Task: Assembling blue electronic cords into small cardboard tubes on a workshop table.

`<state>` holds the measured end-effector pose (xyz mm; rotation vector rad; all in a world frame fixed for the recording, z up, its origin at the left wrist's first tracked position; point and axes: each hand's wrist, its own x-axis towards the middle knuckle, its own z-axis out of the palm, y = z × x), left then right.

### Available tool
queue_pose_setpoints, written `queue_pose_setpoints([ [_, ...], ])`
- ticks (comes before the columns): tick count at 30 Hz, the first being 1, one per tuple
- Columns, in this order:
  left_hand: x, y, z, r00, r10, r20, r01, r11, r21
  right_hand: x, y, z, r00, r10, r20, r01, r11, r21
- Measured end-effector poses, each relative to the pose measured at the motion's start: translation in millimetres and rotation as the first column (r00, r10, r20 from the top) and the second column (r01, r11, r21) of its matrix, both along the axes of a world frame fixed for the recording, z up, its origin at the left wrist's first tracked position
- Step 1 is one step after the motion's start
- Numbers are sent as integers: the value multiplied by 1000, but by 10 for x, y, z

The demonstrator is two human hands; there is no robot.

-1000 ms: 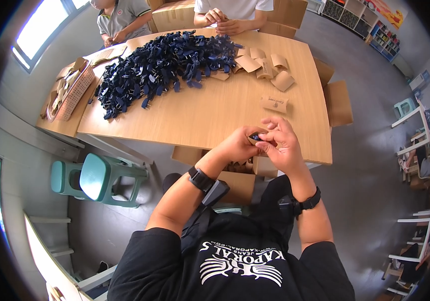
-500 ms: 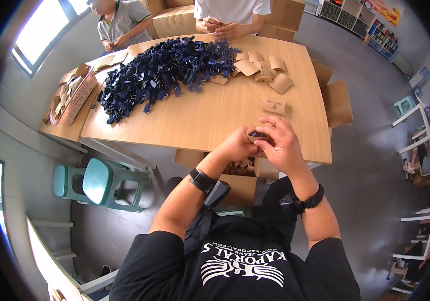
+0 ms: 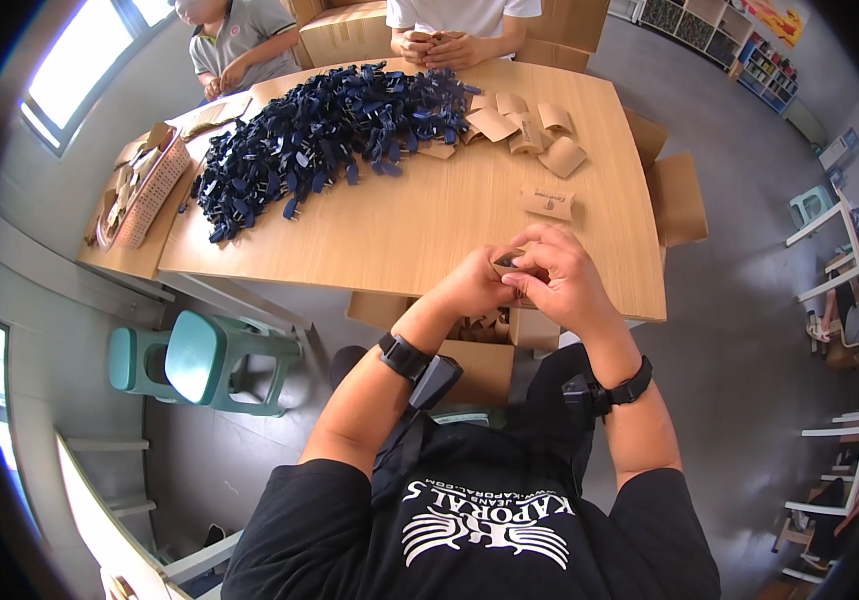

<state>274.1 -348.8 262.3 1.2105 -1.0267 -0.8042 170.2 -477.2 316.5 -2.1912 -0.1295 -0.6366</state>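
My left hand (image 3: pixel 475 284) is closed around a small brown cardboard pillow box (image 3: pixel 501 262), just over the table's near edge. Something dark shows inside the box's open end. My right hand (image 3: pixel 561 278) has its thumb and fingers pinched at that end, partly hiding it. Another pillow box (image 3: pixel 547 203) lies on the table just beyond my hands. Farther off, several more pillow boxes (image 3: pixel 525 135) are heaped. A large pile of small dark-blue pieces with pale prong-like tips (image 3: pixel 319 150) spreads over the far left of the table.
Across the wooden table (image 3: pixel 429 230) sit two people, both with hands together. A pink basket (image 3: pixel 149 205) of cardboard pieces stands at the left. Under the near edge is an open carton (image 3: pixel 479 370) with brown pieces inside. Green stools (image 3: pixel 199 360) stand at lower left; another carton (image 3: pixel 677 198) is at right.
My right fingers have closed in on the box's open end, covering more of the dark thing inside. The left hand keeps its hold. My view has shifted slightly.
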Motion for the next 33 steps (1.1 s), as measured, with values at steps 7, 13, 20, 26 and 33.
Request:
queue_pose_setpoints([
  [7,13,9,-25,997,12,-83,-10,999,32,16,-43,-7,1000,-21,3,21,993,-115],
  [13,-9,-3,23,994,70,-80,-60,991,118,14,-93,-102,1000,-26,-3,25,999,-40],
  [20,22,-14,-63,998,1,-64,1,999,40,-32,46,-18,993,-100,69,104,992,-67],
  [26,36,-16,-77,998,-8,-65,11,998,56,-10,57,-64,998,-54,29,51,996,75],
  [33,19,25,-35,1000,1,-4,-1,1000,-25,45,48,23,999,34,-27,-33,999,22],
])
